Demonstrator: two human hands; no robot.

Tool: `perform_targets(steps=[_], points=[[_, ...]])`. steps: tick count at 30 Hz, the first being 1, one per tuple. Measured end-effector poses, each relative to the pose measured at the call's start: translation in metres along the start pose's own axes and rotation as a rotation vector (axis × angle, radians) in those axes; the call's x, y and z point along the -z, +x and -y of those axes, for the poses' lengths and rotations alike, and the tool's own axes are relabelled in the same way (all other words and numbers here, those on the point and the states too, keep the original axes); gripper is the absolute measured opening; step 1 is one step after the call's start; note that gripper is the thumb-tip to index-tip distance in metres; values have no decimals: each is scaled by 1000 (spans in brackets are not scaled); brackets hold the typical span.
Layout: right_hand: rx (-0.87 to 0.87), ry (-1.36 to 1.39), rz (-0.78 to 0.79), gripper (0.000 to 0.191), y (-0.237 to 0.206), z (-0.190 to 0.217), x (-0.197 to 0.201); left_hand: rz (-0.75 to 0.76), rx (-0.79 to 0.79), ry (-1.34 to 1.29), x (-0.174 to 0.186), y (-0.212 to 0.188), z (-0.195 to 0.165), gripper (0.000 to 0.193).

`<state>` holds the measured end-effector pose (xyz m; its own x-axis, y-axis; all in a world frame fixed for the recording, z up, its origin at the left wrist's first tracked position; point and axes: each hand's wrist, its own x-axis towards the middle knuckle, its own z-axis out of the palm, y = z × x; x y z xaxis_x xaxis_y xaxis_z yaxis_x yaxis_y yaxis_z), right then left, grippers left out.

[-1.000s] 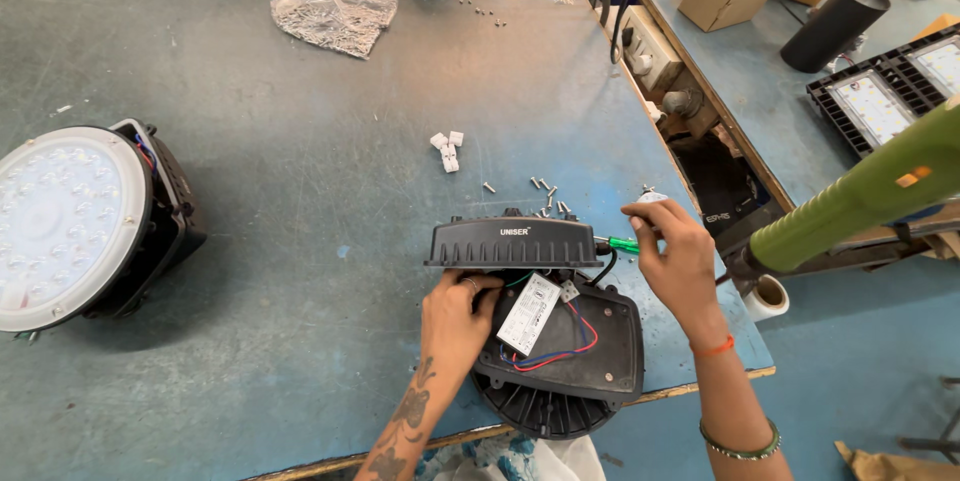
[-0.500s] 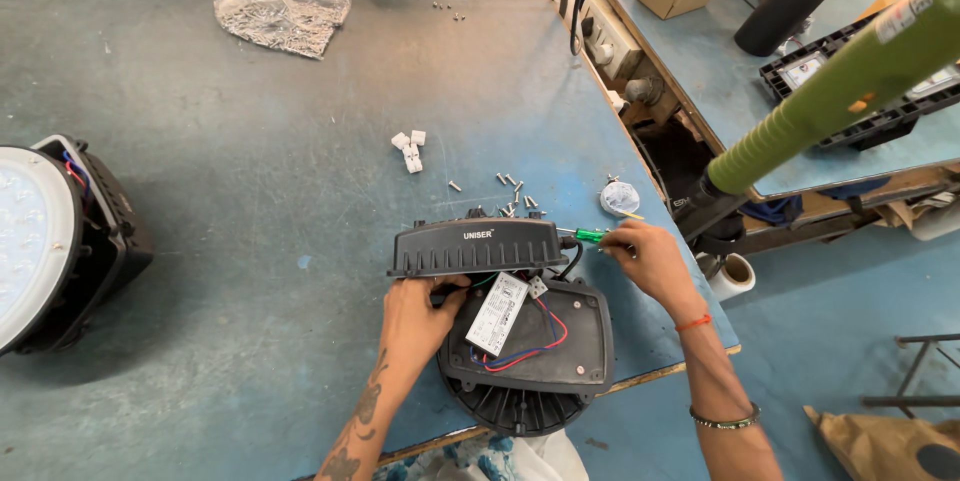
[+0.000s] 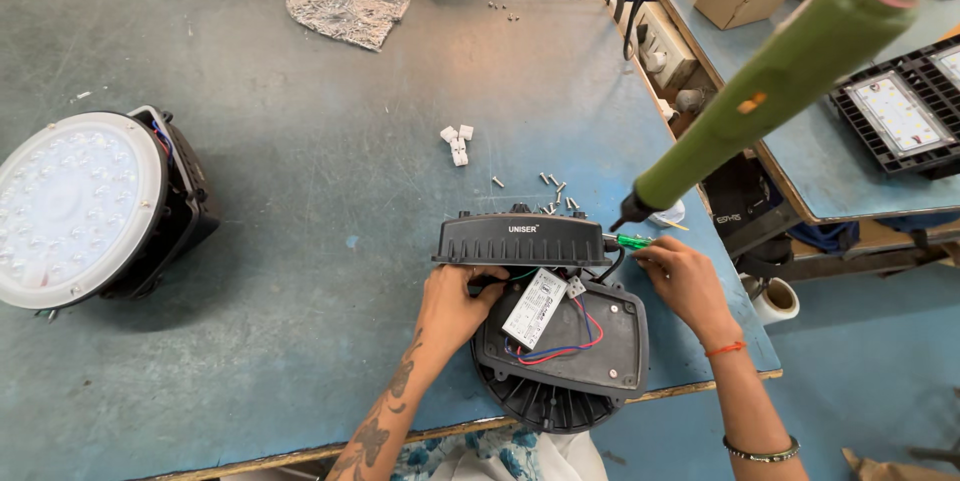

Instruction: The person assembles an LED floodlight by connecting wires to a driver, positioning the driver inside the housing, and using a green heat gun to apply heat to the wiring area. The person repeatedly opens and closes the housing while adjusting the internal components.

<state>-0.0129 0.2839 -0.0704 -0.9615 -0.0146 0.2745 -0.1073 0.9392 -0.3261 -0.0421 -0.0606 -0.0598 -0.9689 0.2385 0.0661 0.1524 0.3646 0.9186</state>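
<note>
Both forearms reached up from the lower frame; the left hand [image 3: 455, 296] lay curled near centre, the right hand [image 3: 682, 276] pinched shut centre-right.

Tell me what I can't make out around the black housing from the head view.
- Left hand fingertips: tucked under the raised black cover.
- Green-handled tool: its tip hidden by the cover's end, its rear by the right hand.
- Finned heat sink: mostly beneath the housing plate.
- Loose screws: too small to count.
</note>
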Motion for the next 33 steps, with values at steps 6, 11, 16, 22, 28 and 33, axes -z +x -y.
perform_targets(steps=[6,11,16,22,28,33], points=[[138,-175,64,10,6,1,-1,44,-38,29,6,5,7,23],[-37,200,-62,16,-11,20,16,118,28,-22,6,11,14,25],[-68,526,-178,15,-55,66,41,164,-19,-70,8,14,20,26],[46,582,-112,16,-57,139,34,62,-2,-134,8,3,13,27],[177,432,-202,16,-21,178,21,39,9,-69,13,0,4,26],[191,429,-288,17,-5,187,11,57,-45,-239,6,11,4,23]])
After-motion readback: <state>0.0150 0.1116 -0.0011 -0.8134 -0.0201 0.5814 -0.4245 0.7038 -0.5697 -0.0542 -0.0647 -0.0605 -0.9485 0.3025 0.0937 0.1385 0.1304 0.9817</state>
